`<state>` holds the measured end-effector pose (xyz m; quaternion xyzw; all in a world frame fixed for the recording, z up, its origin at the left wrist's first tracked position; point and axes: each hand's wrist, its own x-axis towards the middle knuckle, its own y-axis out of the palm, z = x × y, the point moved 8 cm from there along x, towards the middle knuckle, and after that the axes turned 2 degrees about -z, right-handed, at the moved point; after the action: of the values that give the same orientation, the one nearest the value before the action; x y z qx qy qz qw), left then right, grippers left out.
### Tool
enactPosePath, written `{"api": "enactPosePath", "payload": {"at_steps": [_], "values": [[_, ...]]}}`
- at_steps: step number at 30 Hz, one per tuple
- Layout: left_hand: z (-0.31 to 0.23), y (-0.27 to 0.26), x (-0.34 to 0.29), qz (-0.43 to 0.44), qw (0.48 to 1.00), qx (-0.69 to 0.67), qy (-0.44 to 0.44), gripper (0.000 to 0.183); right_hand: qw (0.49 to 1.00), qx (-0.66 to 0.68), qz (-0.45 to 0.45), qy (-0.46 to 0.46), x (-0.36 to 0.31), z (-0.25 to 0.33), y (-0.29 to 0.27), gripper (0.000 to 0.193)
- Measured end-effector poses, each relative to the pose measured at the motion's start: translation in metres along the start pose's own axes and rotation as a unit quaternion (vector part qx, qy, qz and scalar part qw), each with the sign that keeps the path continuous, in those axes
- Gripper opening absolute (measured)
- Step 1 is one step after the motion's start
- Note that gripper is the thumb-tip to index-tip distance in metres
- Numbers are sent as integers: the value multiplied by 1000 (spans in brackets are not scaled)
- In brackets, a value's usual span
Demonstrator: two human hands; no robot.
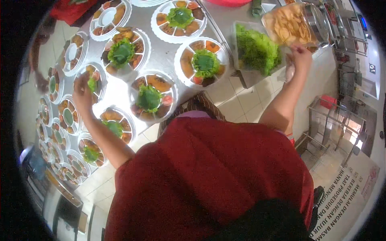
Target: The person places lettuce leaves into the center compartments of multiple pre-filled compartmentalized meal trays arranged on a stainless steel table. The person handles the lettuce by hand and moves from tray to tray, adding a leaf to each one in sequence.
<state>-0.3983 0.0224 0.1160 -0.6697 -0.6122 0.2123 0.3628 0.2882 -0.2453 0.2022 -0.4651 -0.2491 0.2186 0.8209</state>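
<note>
Right of the lettuce tub (252,77), crackers (287,24) lie beside the right hand (300,57); leftward, a plate (104,82) nears the left hand (81,91); both grips unclear.

The person's bare left hand (81,89) reaches out leftward, its slender forearm (103,134) slanting. The bare right hand (301,57) stretches farther forward on the right, fingers (296,47) bent.

The tabletop (163,60) before me is metal, smooth and glossy enough to glare white. My plates (173,39) look like smooth plastic with a slight sheen – fluted at the rim. The box (234,46) is clear, shiny plastic; its lettuce (257,50) looks frilly, the chips (287,24) rough. My top (209,160) is matt cloth – softly creased – and the floor tiles (250,98) look smooth.
</note>
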Motion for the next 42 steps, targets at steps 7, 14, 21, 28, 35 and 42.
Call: {"api": "enactPosePath", "payload": {"at_steps": [7, 14, 21, 28, 35, 42], "values": [[-56, 45, -42, 11, 987, -139, -73, 21, 954, -102, 261, -109, -11, 8, 67, 17], [-100, 65, -69, 43, 986, -152, -57, 20, 931, -311, 177, -71, -71, -27, 122, 12], [-105, 60, -73, 50, 989, -119, -67, 21, 970, -81, 222, -52, -45, -25, 85, 26], [-128, 83, -64, 112, 976, -184, -45, 22, 957, 244, 154, 34, -5, -26, 30, 24], [-123, 87, -67, 121, 974, -185, -48, 25, 907, 268, -316, -79, 2, 24, -66, 21], [-112, 108, -76, 149, 967, -199, -61, 25, 972, -80, 105, -193, 40, -10, 88, 30]]}}
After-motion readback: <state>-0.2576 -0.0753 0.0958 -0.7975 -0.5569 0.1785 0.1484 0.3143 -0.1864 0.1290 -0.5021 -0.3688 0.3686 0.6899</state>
